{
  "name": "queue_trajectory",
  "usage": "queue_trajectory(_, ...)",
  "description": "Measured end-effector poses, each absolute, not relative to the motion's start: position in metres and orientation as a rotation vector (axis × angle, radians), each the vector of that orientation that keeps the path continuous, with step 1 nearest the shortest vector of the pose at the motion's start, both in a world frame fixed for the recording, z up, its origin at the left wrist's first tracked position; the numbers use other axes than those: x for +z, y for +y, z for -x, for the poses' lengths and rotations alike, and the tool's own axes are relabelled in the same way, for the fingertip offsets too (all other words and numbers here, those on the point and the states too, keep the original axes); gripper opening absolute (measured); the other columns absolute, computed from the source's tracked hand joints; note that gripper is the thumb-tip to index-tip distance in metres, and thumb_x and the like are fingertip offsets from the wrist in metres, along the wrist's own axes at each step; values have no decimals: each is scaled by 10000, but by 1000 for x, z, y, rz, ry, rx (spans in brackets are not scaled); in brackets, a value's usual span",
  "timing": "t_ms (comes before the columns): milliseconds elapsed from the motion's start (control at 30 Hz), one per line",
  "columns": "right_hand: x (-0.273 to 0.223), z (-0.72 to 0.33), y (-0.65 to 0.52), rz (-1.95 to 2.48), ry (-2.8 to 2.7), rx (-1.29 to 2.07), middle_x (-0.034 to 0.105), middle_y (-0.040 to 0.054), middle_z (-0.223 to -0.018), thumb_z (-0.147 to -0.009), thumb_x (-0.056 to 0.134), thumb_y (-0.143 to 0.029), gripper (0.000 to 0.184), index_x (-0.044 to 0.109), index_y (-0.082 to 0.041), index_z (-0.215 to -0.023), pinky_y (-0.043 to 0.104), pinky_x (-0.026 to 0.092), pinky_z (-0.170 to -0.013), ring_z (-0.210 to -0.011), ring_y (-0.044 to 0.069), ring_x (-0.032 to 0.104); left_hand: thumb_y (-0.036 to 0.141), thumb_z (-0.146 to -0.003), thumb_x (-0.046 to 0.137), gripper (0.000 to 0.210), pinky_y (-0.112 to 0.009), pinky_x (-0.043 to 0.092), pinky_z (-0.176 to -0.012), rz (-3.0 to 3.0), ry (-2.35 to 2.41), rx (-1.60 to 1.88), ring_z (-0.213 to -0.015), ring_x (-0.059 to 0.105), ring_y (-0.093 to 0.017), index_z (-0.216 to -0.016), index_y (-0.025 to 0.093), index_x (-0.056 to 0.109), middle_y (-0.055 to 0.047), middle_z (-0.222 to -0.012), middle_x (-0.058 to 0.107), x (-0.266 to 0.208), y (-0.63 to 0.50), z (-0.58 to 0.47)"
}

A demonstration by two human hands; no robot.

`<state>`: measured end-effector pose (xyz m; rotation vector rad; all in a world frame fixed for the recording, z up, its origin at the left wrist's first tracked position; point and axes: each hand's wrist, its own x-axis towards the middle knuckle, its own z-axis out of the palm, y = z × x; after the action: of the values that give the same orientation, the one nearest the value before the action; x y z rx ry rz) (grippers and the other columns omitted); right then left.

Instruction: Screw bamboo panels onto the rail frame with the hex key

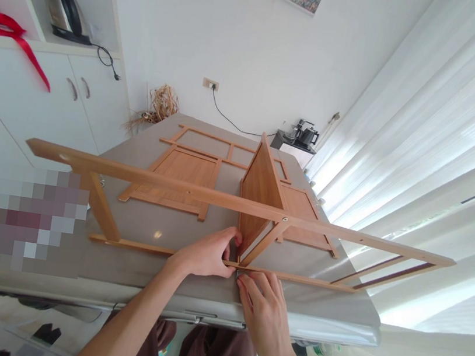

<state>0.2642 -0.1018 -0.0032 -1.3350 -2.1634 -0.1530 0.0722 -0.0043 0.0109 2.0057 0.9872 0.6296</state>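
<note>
A long wooden frame (144, 176) stands on edge across the near side of the table, with a wooden panel (263, 176) meeting it upright from behind. My left hand (208, 252) is closed around the frame's lower rail, its fingers at the panel's bottom corner and its thumb on the near side. Just right of it, my right hand (266, 306) is pinched at the outer face of the same rail, below the joint. A small dark metallic bit shows by those fingertips, too small to name. Near the top joint, a bolt head (285, 219) sits in the upper rail.
Behind the frame, a slatted panel section (180, 173) and another panel (303, 211) lie flat on the grey table (118, 270). A coffee maker (306, 135) stands beyond the far edge. White cabinets (25, 83) with a kettle (64, 9) line the left; curtains (424, 139) hang right.
</note>
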Motion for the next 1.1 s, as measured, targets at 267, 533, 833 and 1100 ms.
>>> queue_trajectory(267, -3, -268, -101, 1289, -2208, -139, 617, 53, -885, -995, 457, -117, 219, 653, -203, -948, 309, 459, -761, -847, 190, 569, 249, -672, 719, 468, -272, 443, -664, -1984, 984, 615, -700, 597, -157, -1076, 236, 483, 48, -803, 590, 13, -5, -73)
queue_trajectory(533, -6, -274, -108, 1334, -2225, -112, 603, 51, -927, -996, 455, -137, 202, 640, -217, -1014, 311, 457, -760, -845, 182, 550, 273, -676, 732, 480, -282, 434, -665, -1994, 1004, 587, -689, 587, -163, -1082, 239, 476, 49, -784, 592, 15, -6, -72)
queue_trajectory(833, -10, -270, -104, 1395, -2217, -129, 524, 45, -866, -974, 468, -111, 212, 647, -223, -982, 304, 436, -715, -813, 190, 497, 268, -685, 732, 478, -281, 437, -677, -1993, 997, 577, -712, 593, -163, -1085, 242, 470, 52, -799, 589, 15, -5, -72)
queue_trajectory(1100, -7, -268, -102, 1372, -2182, -177, 524, 43, -847, -980, 421, -116, 265, 658, -226, -935, 287, 468, -681, -792, 185, 515, 264, -691, 730, 461, -287, 445, -686, -1967, 972, 583, -725, 603, -170, -1075, 230, 478, 38, -830, 601, 15, -5, -72)
